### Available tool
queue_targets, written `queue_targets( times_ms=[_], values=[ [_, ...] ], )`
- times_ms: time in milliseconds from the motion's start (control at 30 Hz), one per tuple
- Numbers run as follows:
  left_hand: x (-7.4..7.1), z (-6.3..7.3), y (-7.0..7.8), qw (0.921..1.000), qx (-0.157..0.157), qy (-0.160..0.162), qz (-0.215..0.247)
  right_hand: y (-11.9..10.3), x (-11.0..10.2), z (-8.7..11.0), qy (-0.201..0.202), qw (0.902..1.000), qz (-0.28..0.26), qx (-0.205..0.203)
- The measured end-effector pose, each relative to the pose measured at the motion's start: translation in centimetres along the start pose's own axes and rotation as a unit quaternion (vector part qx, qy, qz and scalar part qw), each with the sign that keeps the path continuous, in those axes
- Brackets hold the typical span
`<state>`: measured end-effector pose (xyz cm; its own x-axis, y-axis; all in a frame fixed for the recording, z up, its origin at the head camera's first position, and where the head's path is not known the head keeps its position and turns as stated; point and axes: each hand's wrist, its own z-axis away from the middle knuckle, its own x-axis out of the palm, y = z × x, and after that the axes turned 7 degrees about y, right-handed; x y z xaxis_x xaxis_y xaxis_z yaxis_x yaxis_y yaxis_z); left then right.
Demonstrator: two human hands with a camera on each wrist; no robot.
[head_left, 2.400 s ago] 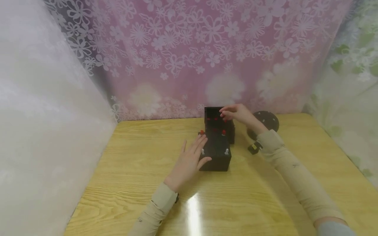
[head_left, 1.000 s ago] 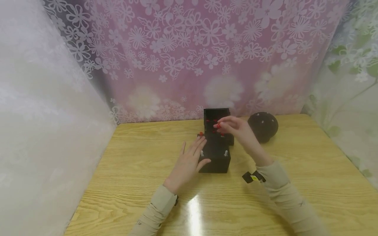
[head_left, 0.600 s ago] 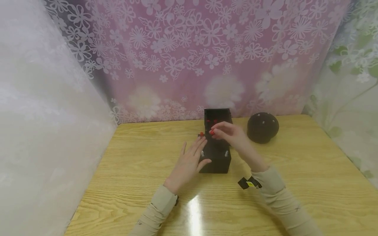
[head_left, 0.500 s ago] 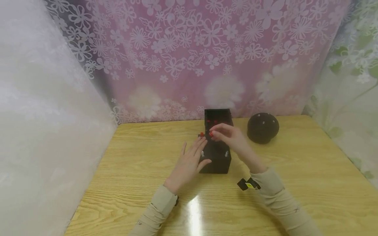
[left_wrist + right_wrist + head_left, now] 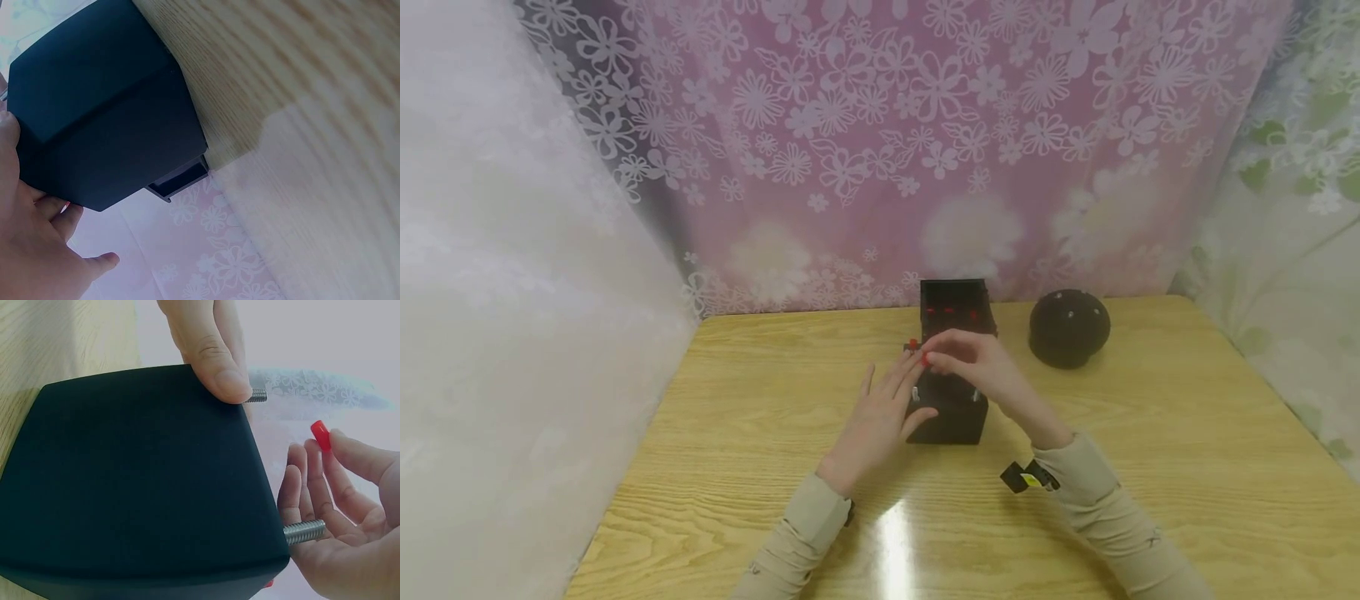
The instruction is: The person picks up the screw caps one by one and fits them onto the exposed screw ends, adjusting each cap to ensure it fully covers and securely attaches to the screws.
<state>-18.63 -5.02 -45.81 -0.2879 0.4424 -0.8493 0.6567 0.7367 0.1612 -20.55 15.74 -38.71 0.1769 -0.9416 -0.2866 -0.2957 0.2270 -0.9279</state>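
Observation:
A black block point(image 5: 947, 423) with threaded metal bolts standing up from its top sits on the table. My left hand point(image 5: 874, 421) rests on its left side, fingers straight and spread, thumb by the near-left bolt. Over the block's top, my right hand point(image 5: 985, 371) pinches a small red cap point(image 5: 320, 435) between thumb and fingertip. In the right wrist view the cap is clear of both bare bolts, the nearer bolt point(image 5: 305, 532) and the farther bolt point(image 5: 257, 395). Another red cap point(image 5: 913, 342) sits at the block's far-left corner. The right hand hides the far-right corner.
Directly behind the block stands an open black bin point(image 5: 955, 293) with several red pieces inside. A black dome point(image 5: 1069, 329) with several metal studs stands to its right. A floral curtain point(image 5: 850, 150) hangs behind the wooden table point(image 5: 760, 467).
My right hand has come from the open bin toward me and leftward, bringing a red cap over the block, close to the left fingertips. The left hand has stayed in place.

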Motion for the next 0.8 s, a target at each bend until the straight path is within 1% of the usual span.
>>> queue_targets(
  times_ms=[133,233,433,700,800],
  values=[
    [0.03,0.02,-0.06,1.0000,0.000,0.000,0.005,-0.05,0.13,0.06,-0.012,0.9997,0.019,-0.005],
    [0.02,-0.01,-0.08,1.0000,0.002,0.002,0.001,-0.02,0.25,0.15,-0.015,0.9986,0.049,-0.014],
    [-0.06,-0.01,0.00,0.9999,0.006,0.006,-0.007,0.09,0.45,0.30,-0.017,0.9914,0.122,-0.045],
    [-0.10,-0.02,0.05,1.0000,0.002,0.008,0.002,0.09,0.77,0.45,-0.013,0.9813,0.171,-0.086],
    [-0.10,-0.01,0.02,0.9999,-0.001,0.007,0.011,-0.03,0.89,0.49,-0.017,0.9799,0.180,-0.083]
  ],
)
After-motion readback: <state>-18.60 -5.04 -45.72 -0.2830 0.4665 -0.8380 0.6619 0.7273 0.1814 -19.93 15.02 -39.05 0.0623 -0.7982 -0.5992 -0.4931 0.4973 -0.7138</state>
